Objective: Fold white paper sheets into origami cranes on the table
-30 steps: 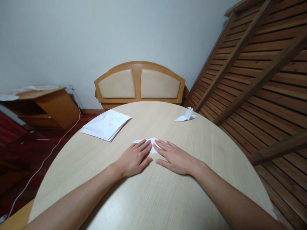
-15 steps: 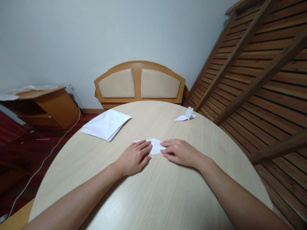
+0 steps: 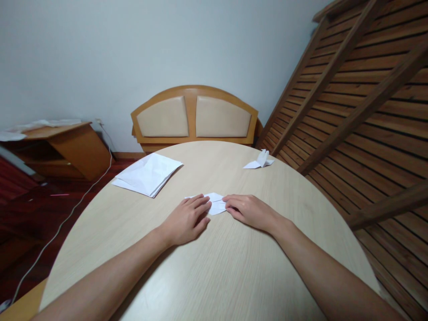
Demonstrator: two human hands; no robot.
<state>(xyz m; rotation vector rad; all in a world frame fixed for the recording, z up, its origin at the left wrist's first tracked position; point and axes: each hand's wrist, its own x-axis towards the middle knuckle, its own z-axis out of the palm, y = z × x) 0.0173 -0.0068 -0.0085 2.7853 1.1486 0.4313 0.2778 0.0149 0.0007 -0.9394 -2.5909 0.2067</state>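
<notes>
A small folded sheet of white paper (image 3: 216, 207) lies on the round table (image 3: 214, 267), with creases across its middle. My left hand (image 3: 189, 219) rests on its left part, fingers stretched out and pressing it down, so that end is mostly covered. At the right end, my right hand (image 3: 250, 211) has its thumb and fingers drawn together on the paper's edge. The fingers hide the tip there.
A stack of white paper sheets (image 3: 149, 174) lies at the table's far left. Toward the back right stands a folded paper crane (image 3: 261, 160). Beyond the table are a padded headboard (image 3: 194, 113), a wooden slatted panel (image 3: 361, 98) and a low desk (image 3: 80, 149).
My right hand's fingers have drawn in from lying spread on the paper to a pinch at its right end. My left hand has stayed almost still.
</notes>
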